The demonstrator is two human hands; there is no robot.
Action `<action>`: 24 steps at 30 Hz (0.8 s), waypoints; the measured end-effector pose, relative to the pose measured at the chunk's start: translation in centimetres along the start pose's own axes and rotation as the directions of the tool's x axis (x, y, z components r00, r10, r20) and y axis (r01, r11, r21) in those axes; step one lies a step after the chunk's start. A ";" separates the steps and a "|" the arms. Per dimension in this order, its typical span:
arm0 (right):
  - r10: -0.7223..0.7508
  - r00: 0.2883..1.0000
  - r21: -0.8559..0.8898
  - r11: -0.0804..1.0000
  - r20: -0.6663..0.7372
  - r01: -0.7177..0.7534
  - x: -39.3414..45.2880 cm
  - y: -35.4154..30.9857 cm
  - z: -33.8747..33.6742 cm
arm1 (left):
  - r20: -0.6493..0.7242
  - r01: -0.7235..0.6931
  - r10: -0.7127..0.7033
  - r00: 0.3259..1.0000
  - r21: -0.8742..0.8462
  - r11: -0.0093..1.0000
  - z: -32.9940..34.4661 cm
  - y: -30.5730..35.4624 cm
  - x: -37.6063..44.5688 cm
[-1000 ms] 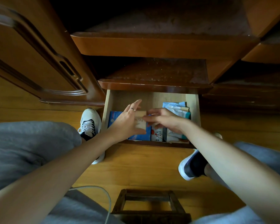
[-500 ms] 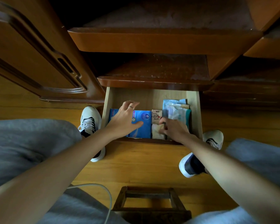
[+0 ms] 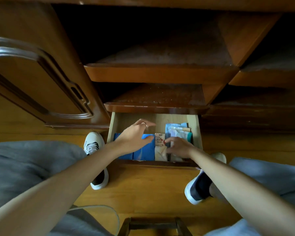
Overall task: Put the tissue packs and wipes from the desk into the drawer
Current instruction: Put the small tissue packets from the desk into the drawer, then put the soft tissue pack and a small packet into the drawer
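blue tissue packs (image 3: 143, 150), cream cartoon-print pack (image 3: 160, 147), grey trousers (image 3: 24, 164), white shoe (image 3: 94, 142)

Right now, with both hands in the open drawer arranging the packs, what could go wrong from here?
1. The packs stand tightly side by side; the right hand pushing at the cream pack may tip or crumple it.
2. The left hand lies spread over the blue packs, so shutting the drawer early could pinch fingers.
3. The loose stack at the back right could slide down.
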State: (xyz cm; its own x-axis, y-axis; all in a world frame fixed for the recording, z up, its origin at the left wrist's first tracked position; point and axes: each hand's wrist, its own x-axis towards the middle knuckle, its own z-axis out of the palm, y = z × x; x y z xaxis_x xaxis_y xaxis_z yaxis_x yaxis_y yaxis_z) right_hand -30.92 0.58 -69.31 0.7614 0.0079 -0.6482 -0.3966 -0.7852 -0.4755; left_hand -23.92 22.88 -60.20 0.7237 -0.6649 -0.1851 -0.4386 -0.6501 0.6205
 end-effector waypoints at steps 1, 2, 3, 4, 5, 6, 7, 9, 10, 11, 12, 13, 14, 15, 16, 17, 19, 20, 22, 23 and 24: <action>-0.001 1.000 -0.011 1.000 -0.010 0.000 -0.8 -0.3 -0.9 | -0.011 -0.044 0.044 0.999 -0.008 0.999 -1.1 1.1 -0.1; 0.000 1.000 -0.013 1.000 -0.016 0.000 -1.7 -0.8 -2.1 | -0.029 -0.089 0.089 0.996 -0.012 0.996 -2.5 2.4 -0.1; -0.015 1.000 0.007 1.000 -0.020 0.015 -2.7 -1.4 -3.5 | -0.064 -0.138 0.138 0.988 0.007 0.990 -4.1 3.9 0.0; -0.051 0.998 0.054 0.997 -0.027 0.053 -3.9 -2.2 -5.4 | -0.122 -0.193 0.198 0.973 0.048 0.980 -5.9 5.5 0.2; -0.103 0.994 0.110 0.988 -0.048 0.108 -5.4 -3.5 -7.6 | -0.197 -0.252 0.266 0.944 0.093 0.963 -7.9 7.2 0.5; -0.157 0.984 0.155 0.973 -0.089 0.169 -7.2 -5.0 -10.1 | -0.281 -0.314 0.338 0.898 0.128 0.941 -10.1 9.2 0.9; -0.206 0.968 0.183 0.956 -0.146 0.231 -9.3 -6.6 -12.8 | -0.362 -0.375 0.408 0.838 0.160 0.913 -12.5 11.2 1.3; -0.308 0.905 0.200 0.906 -0.294 0.374 -13.9 -9.9 -18.2 | -0.492 -0.472 0.525 0.695 0.239 0.849 -17.3 15.3 2.2; -0.361 0.849 0.186 0.871 -0.386 0.455 -16.2 -11.3 -20.9 | -0.535 -0.494 0.564 0.628 0.286 0.821 -19.6 17.2 2.7; -0.399 0.778 0.161 0.834 -0.485 0.528 -18.4 -12.5 -23.4 | -0.565 -0.496 0.588 0.579 0.328 0.804 -21.8 18.9 3.4; -0.420 0.702 0.140 0.795 -0.575 0.590 -20.5 -13.6 -25.9 | -0.592 -0.480 0.592 0.547 0.358 0.801 -23.8 20.5 4.1; -0.432 0.625 0.118 0.755 -0.650 0.645 -22.1 -14.6 -28.2 | -0.624 -0.448 0.576 0.528 0.372 0.813 -25.6 21.8 5.0; -0.432 0.550 0.083 0.728 -0.715 0.680 -23.3 -15.6 -30.4 | -0.658 -0.407 0.545 0.519 0.371 0.835 -27.1 22.9 6.0; -0.415 0.480 0.033 0.730 -0.773 0.683 -23.9 -16.4 -32.4 | -0.684 -0.361 0.509 0.522 0.363 0.859 -28.4 23.7 7.1; -0.384 0.424 -0.026 0.765 -0.820 0.643 -23.9 -17.0 -34.2 | -0.693 -0.316 0.475 0.543 0.355 0.880 -29.3 24.2 8.5; -0.349 0.389 -0.076 0.819 -0.852 0.568 -23.4 -17.5 -36.0 | -0.683 -0.272 0.446 0.578 0.354 0.895 -30.1 24.4 10.0; -0.267 0.399 -0.101 0.915 -0.877 0.392 -21.4 -17.8 -39.2 | -0.643 -0.185 0.409 0.647 0.389 0.903 -30.8 24.0 12.8; -0.230 0.426 -0.088 0.941 -0.875 0.328 -20.2 -17.8 -40.6 | -0.628 -0.141 0.405 0.664 0.427 0.893 -31.1 23.5 14.1; -0.181 0.490 -0.085 0.974 -0.853 0.211 -17.5 -17.5 -42.6 | -0.596 -0.041 0.404 0.694 0.528 0.848 -31.5 22.1 16.6; -0.170 0.513 -0.119 0.984 -0.841 0.131 -16.1 -17.3 -43.4 | -0.580 0.017 0.385 0.718 0.568 0.823 -31.7 21.4 17.8; -0.162 0.538 -0.159 0.986 -0.827 0.052 -14.7 -17.1 -44.0 | -0.574 0.080 0.343 0.743 0.586 0.806 -32.0 20.7 18.9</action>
State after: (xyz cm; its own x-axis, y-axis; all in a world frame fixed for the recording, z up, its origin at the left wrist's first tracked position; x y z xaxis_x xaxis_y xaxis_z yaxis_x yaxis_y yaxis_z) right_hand -12.73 -13.32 -25.47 0.8981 -0.3806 0.2205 -0.2696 -0.8724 -0.4077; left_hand -2.28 8.63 -26.44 0.6934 -0.5061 0.5129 -0.6077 -0.7932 0.0390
